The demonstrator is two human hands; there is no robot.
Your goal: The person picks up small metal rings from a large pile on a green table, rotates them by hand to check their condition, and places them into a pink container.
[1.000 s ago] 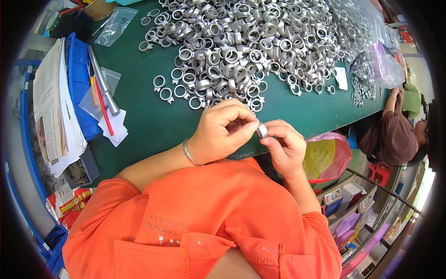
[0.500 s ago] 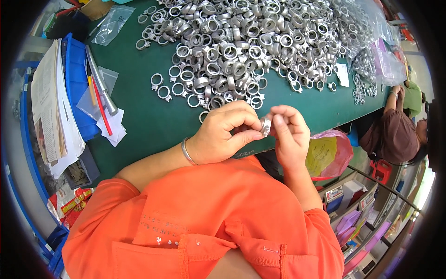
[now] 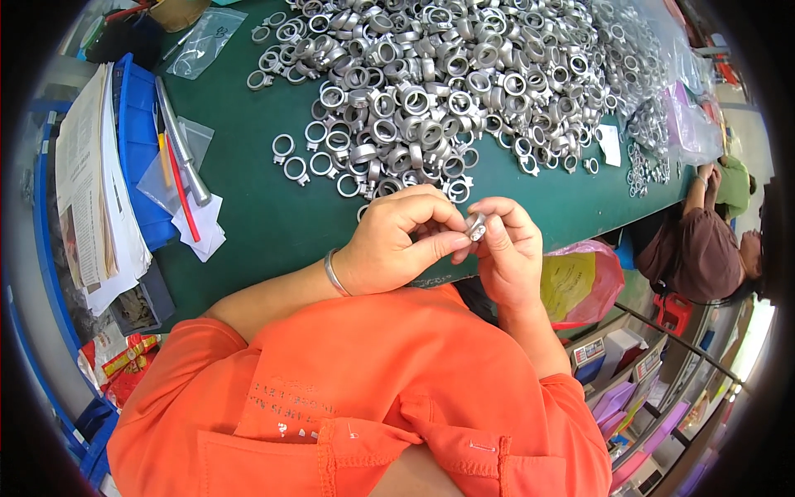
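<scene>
A small silver metal ring (image 3: 475, 226) with a lug on its rim is pinched between my two hands above the table's near edge. My left hand (image 3: 400, 236), a bangle on its wrist, grips the ring's left side between thumb and forefinger. From the right, the thumb and fingers of my right hand (image 3: 507, 248) are closed on the same ring and partly cover it. Just beyond my hands spreads a large heap of similar metal rings (image 3: 431, 131), some lying loose at its left edge.
The green table (image 3: 240, 166) bears a blue tray (image 3: 137, 157) with papers, a red pen (image 3: 183, 189) and a metal rod (image 3: 180, 137) at left. Clear plastic bags (image 3: 696, 124) lie at far right. A pink and yellow bag (image 3: 584, 282) hangs below the edge; a co-worker (image 3: 696, 244) sits beyond.
My right hand has moved slightly left and closed in on the ring, its fingers now against it. The ring has turned a little. My left hand stays nearly in place.
</scene>
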